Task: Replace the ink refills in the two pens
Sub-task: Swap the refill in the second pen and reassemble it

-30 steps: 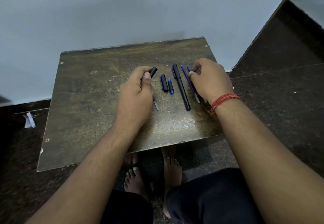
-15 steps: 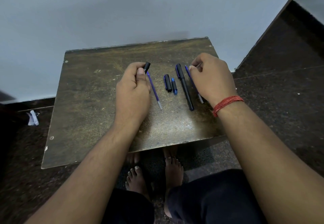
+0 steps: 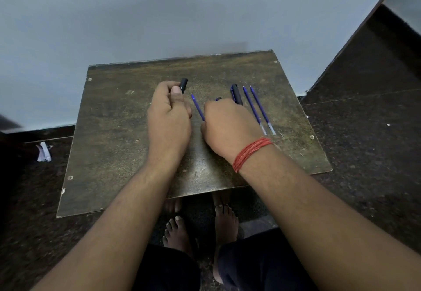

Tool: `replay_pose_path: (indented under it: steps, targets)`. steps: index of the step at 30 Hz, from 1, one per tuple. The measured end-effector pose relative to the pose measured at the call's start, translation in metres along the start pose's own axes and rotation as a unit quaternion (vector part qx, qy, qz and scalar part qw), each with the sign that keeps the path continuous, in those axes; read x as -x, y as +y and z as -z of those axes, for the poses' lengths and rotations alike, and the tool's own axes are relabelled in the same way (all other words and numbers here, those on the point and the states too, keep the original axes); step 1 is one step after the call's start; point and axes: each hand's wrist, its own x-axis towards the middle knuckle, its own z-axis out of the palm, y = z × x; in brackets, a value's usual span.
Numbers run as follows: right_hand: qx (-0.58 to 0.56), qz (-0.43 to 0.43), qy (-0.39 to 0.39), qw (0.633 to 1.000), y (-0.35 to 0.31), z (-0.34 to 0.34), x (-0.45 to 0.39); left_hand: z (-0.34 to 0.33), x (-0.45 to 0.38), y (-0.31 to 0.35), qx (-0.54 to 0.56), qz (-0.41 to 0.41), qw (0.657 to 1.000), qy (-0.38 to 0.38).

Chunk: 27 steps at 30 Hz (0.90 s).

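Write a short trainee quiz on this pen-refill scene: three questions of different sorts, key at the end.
1. True or false: the left hand grips a black pen barrel whose end sticks out above the thumb.
2. How many blue refills lie side by side, untouched, right of the assembled black pen? A) one B) two C) four
3. Fill in: the right hand, with a red thread on its wrist, reaches over the small pen parts, next to a single blue ____ on the table.

Key: 1 true; 2 B, the two refills; 3 refill.
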Motion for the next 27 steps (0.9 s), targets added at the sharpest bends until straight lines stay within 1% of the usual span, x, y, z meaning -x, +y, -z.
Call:
replay_pose_path:
  steps: [3, 7, 9, 13, 16, 21, 23, 24, 25, 27]
  targets:
    - [-0.01, -0.011, -0.006, 1.0, -0.004, -0.001, -0.003, 0.001, -0.001, 0.0, 0.002, 0.006, 1.0, 0.004]
    - [-0.018, 0.008, -0.003, 1.0, -0.007, 0.001, -0.005, 0.0, -0.002, 0.001, 0.008, 0.011, 1.0, 0.011]
    - [-0.038, -0.001, 0.004, 0.999, -0.005, 0.007, -0.007, 0.001, -0.002, 0.001, 0.006, 0.015, 1.0, 0.015]
    - [-0.097, -0.054, 0.034, 0.993, 0.005, 0.024, -0.01, 0.002, -0.002, 0.001, 0.009, 0.02, 1.0, 0.018]
    - [-0.165, -0.091, 0.034, 0.982, 0.012, 0.029, -0.008, 0.0, -0.002, 0.001, 0.012, 0.025, 0.999, 0.016]
    - [-0.277, -0.101, 0.036, 0.955, 0.021, 0.023, -0.006, 0.0, -0.001, 0.0, 0.0, 0.028, 1.0, 0.008]
    - [-0.361, -0.118, 0.062, 0.923, 0.026, 0.019, -0.008, 0.0, 0.0, 0.0, -0.003, 0.029, 1.0, 0.001]
    - [-0.421, -0.133, 0.074, 0.894, 0.028, 0.016, -0.01, 0.0, 0.0, 0.0, -0.005, 0.029, 1.0, -0.002]
    - [-0.49, -0.153, 0.079, 0.854, 0.03, 0.014, -0.011, 0.0, 0.001, 0.0, -0.008, 0.028, 1.0, -0.006]
    - [-0.628, -0.186, 0.08, 0.752, 0.034, 0.012, -0.013, -0.001, 0.002, 0.0, -0.02, 0.018, 1.0, -0.015]
